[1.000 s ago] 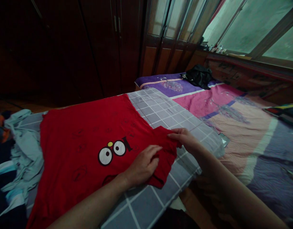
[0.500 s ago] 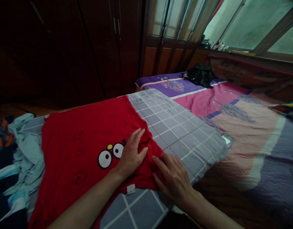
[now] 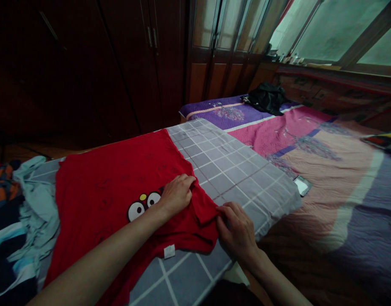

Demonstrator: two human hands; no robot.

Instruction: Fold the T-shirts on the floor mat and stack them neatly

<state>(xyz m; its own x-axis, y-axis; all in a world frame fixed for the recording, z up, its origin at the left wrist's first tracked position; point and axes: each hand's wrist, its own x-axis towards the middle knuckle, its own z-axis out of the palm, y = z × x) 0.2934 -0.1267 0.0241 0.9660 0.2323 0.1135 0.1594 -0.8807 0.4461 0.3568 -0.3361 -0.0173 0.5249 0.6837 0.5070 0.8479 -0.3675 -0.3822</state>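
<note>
A red T-shirt (image 3: 112, 187) with two cartoon eyes lies flat on a grey checked sheet (image 3: 233, 170). Its right sleeve is folded inward over the body. My left hand (image 3: 176, 194) rests on the folded part beside the eyes, fingers curled and gripping the red cloth at the fold's upper edge. My right hand (image 3: 236, 227) pinches the shirt's right edge near the lower corner. A small white label (image 3: 169, 251) shows at the shirt's near edge.
A heap of pale blue and dark clothes (image 3: 20, 212) lies at the left. A pink and purple quilt (image 3: 313, 153) covers the bed to the right, with a phone (image 3: 302, 185) and a black garment (image 3: 265, 97) on it. Dark wardrobes (image 3: 119, 59) stand behind.
The right sleeve has been folded inward onto the shirt. My left hand went from flat to gripping at the fold; my right hand moved from the sleeve to the shirt's right edge.
</note>
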